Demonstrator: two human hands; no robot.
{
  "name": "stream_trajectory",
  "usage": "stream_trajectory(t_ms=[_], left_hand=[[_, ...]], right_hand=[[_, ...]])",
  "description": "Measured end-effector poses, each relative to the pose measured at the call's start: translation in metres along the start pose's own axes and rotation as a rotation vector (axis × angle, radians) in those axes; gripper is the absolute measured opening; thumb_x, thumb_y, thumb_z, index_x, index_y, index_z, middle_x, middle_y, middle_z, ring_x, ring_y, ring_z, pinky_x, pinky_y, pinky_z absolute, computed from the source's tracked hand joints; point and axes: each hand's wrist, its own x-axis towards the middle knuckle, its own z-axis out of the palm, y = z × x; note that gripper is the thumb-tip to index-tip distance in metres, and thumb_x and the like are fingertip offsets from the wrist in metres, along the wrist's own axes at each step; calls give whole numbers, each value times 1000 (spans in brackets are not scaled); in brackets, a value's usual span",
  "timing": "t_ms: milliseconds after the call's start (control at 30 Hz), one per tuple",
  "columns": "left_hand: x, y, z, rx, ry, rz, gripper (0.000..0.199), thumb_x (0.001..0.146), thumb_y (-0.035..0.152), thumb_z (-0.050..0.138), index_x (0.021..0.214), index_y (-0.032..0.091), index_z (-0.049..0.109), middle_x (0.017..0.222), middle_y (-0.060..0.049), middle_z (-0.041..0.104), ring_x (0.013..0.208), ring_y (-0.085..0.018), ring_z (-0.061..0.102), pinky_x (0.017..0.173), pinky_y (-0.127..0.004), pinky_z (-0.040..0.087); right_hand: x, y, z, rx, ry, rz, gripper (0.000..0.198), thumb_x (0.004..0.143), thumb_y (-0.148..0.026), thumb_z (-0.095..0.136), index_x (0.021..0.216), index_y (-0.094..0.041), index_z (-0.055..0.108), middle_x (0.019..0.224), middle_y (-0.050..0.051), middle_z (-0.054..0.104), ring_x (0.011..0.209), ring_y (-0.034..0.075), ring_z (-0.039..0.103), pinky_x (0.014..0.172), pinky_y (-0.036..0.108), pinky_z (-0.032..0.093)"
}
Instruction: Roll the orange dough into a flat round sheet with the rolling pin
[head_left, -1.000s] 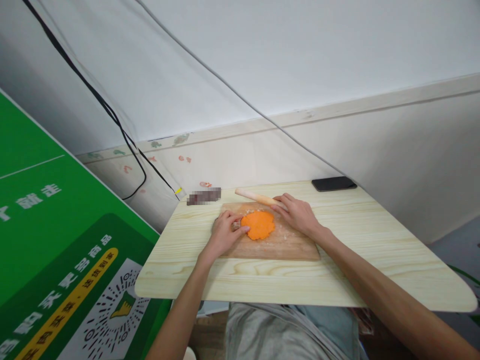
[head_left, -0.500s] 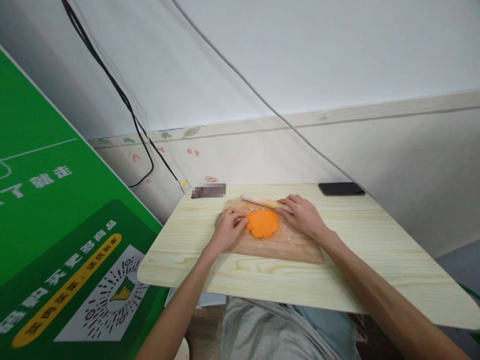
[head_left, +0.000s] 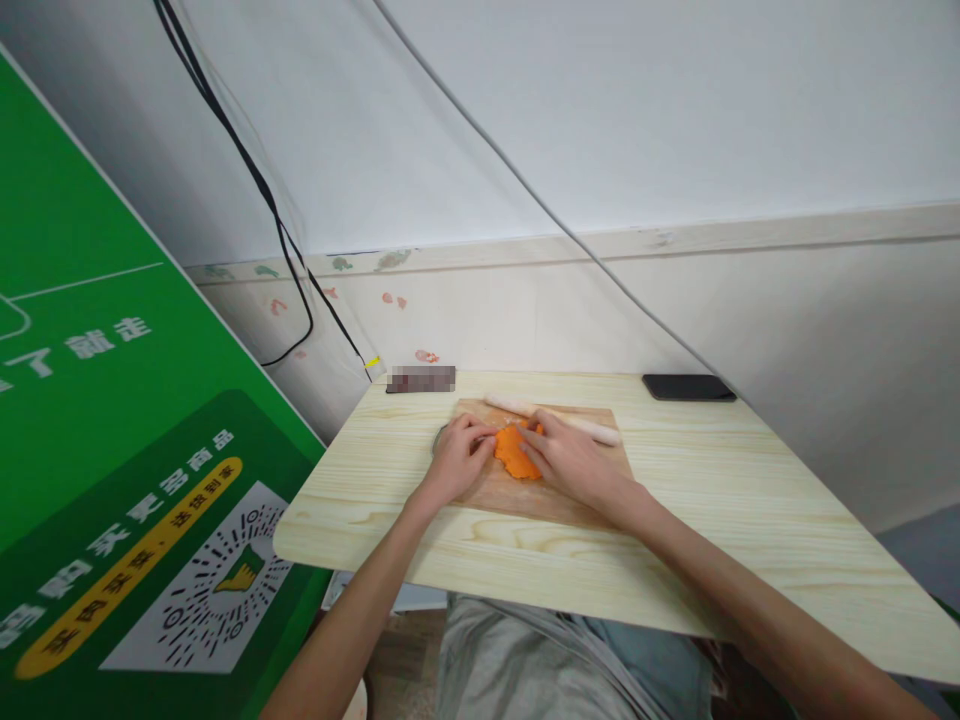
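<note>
A: Re left hand (head_left: pixel 457 460), pose?

B: Reaches in fr. lower L, back of hand up, w/ forearm on a diagonal. Shows fingers half-curled toward thumb, tips at L edge of flat orange dough (head_left: pixel 516 455).

A: Pinching or merely touching?

B: Can't tell; too small to make out at tips.

A: Re right hand (head_left: pixel 574 462)?

B: Extends fr. lower R on a long slanted forearm, back of hand up likewise. Points L w/ fingers bent and slightly spread, over R part of dough. Hides much of that side.

A: Closed on anything?

B: Can't confirm. Blocked fr. view under fingers.

A: Dough loc.?

B: On wooden board (head_left: pixel 510 500), btwn both hands, w/ ragged near edge.

A: Re rolling pin (head_left: pixel 600 432)?

B: Lies at far side of board, slanted, partly hidden behind right hand. Can't judge contact w/ hand.

A: Other items?

B: Noted on table (head_left: pixel 705 520): black phone (head_left: pixel 690 388) at far R, pixelated item (head_left: pixel 420 379) at far L. Noted also, mostly hidden behind left hand: dark-rimmed item (head_left: pixel 438 437).
</note>
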Motion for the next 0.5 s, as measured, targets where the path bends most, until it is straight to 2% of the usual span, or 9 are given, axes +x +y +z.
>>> stream_trajectory(t_ms=[100, 200, 500], left_hand=[[0, 0, 0, 13, -6, 28, 21, 100, 22, 65, 111, 24, 83, 105, -6, 72, 104, -23, 69, 97, -38, 55], [-1, -1, -1, -2, -20, 37, 25, 100, 20, 64, 116, 24, 83, 107, -6, 71, 103, -23, 69, 97, -38, 55], [4, -5, 1, 30, -77, 36, 35, 97, 11, 61, 122, 27, 81, 106, -5, 70, 108, -23, 65, 101, -39, 53]], right_hand=[[1, -3, 8, -42, -14, 55, 33, 112, -31, 47, 123, -19, 75, 112, 14, 66, 83, 22, 69, 79, 37, 55], [2, -1, 12, -45, -3, 52, 39, 114, -39, 43, 126, -20, 75, 109, 12, 64, 80, 21, 67, 78, 36, 54], [2, 3, 14, -54, -11, 15, 45, 115, -42, 40, 115, -16, 77, 109, 13, 64, 81, 21, 66, 78, 35, 52]])
